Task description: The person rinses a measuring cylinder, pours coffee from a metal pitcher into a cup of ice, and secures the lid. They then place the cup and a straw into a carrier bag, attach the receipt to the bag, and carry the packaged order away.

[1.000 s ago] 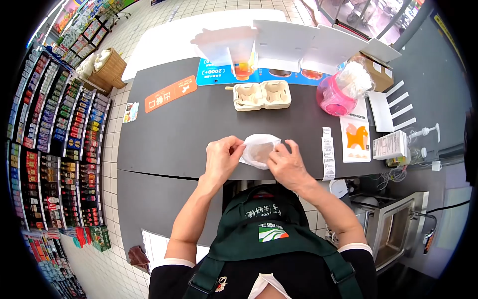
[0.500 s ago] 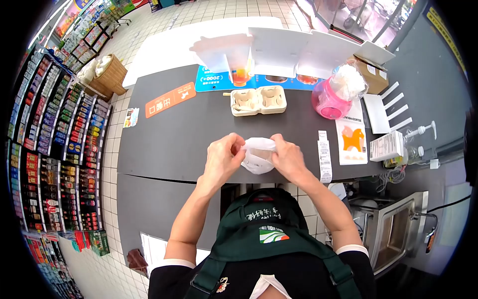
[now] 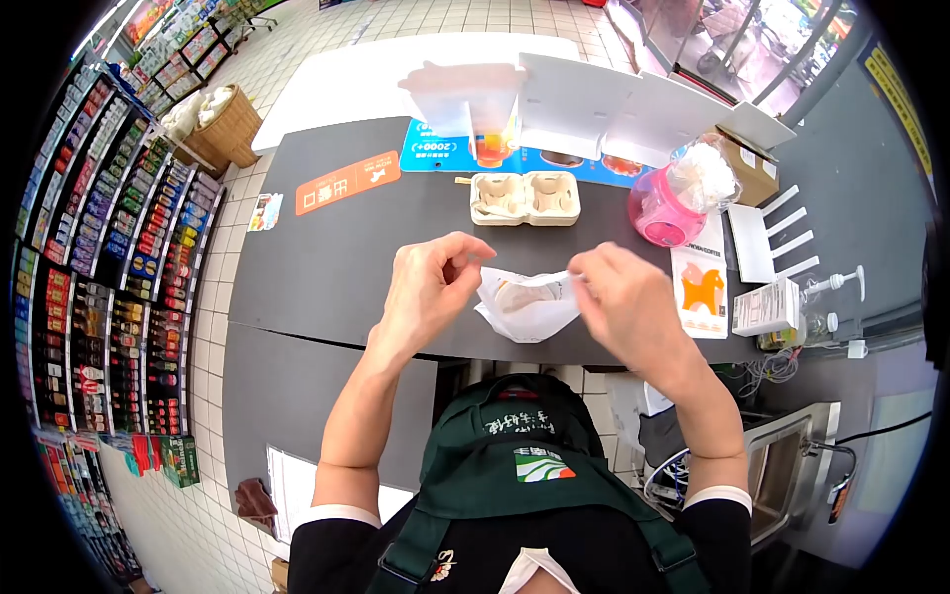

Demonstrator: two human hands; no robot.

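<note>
A white plastic bag (image 3: 539, 322) stands on the dark counter in front of me, its mouth spread and facing up. Inside it shows a round, pale shape, perhaps a cup lid; I cannot make it out fully. At the bag's left upper edge, my left hand (image 3: 424, 297) is curled, with thumb and forefinger pinching the rim. My right hand (image 3: 633, 302) pinches the right upper edge, slightly blurred. Just beyond the bag lies a beige pulp cup carrier (image 3: 524, 198) with two hollows, both without cups.
A pink container (image 3: 661, 210) holding white plastic stands at right, near a printed paper bag (image 3: 703, 289), a white carton (image 3: 765, 300) and a pump bottle (image 3: 836, 285). White panels (image 3: 614, 109) line the counter's back. An orange sign (image 3: 346, 182) lies left; a sink (image 3: 792, 460) is lower right.
My hands have moved apart, drawing the bag's mouth wider. My right hand has moved right and now covers the receipt strip. The view has shifted slightly.
</note>
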